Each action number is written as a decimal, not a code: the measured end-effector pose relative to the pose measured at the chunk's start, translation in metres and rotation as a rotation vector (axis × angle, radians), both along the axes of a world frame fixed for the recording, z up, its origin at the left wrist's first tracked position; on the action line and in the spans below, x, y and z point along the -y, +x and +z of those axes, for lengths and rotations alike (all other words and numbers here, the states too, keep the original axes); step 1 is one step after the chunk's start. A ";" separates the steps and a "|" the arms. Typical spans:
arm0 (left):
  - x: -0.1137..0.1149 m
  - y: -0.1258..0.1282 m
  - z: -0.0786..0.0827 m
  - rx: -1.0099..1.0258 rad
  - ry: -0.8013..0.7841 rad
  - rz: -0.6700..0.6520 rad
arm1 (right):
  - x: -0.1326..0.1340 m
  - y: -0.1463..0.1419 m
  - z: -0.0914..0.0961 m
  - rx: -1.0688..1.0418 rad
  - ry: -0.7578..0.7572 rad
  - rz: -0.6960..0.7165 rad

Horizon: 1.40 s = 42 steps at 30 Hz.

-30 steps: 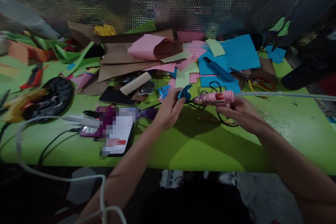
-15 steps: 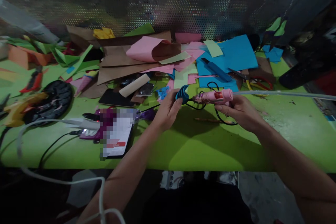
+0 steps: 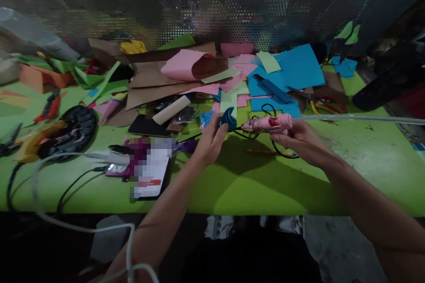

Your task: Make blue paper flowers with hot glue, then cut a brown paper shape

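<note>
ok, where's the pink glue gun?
Head view, right of centre: the pink glue gun is in the right hand, nozzle towards the curled blue piece in the left hand.

No lettering, brand or number can be read; the smartphone (image 3: pixel 152 173) on the green tabletop (image 3: pixel 242 185) shows a pale screen (image 3: pixel 158 160) with a red bar (image 3: pixel 155 182) near its lower end, partly pixelated, its other marks too small and blurred to make out
</note>
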<state>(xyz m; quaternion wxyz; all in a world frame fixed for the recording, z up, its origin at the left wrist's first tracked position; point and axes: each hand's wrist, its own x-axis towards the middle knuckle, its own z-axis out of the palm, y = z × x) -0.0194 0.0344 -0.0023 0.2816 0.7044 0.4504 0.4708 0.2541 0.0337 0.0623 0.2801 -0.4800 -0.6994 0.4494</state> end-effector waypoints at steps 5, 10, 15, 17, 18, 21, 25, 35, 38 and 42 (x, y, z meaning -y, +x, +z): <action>0.001 0.000 0.001 0.010 -0.012 -0.004 | -0.004 0.001 -0.001 -0.022 0.048 0.005; 0.000 0.001 0.002 0.028 -0.016 -0.010 | -0.002 0.002 -0.002 -0.035 0.014 -0.004; 0.000 0.002 -0.001 0.010 -0.021 -0.008 | -0.001 0.001 -0.001 0.000 0.031 0.037; 0.001 0.002 -0.002 0.009 -0.030 -0.017 | -0.002 0.000 -0.002 0.028 0.056 0.032; 0.001 0.002 -0.002 0.010 -0.033 -0.022 | -0.003 0.000 -0.002 0.041 0.063 0.033; 0.001 0.002 -0.003 0.005 -0.050 -0.048 | -0.004 0.000 -0.004 0.049 0.070 0.051; 0.001 0.002 0.000 0.015 -0.060 -0.050 | -0.004 0.000 -0.005 0.022 0.058 0.036; 0.000 0.003 0.003 0.075 -0.054 -0.009 | -0.002 0.001 0.002 -0.040 0.050 0.006; 0.000 0.002 0.000 0.050 -0.058 0.008 | 0.001 0.000 0.004 -0.039 0.006 0.007; 0.000 0.003 -0.004 0.013 -0.059 0.004 | 0.003 -0.002 0.004 -0.020 -0.020 0.042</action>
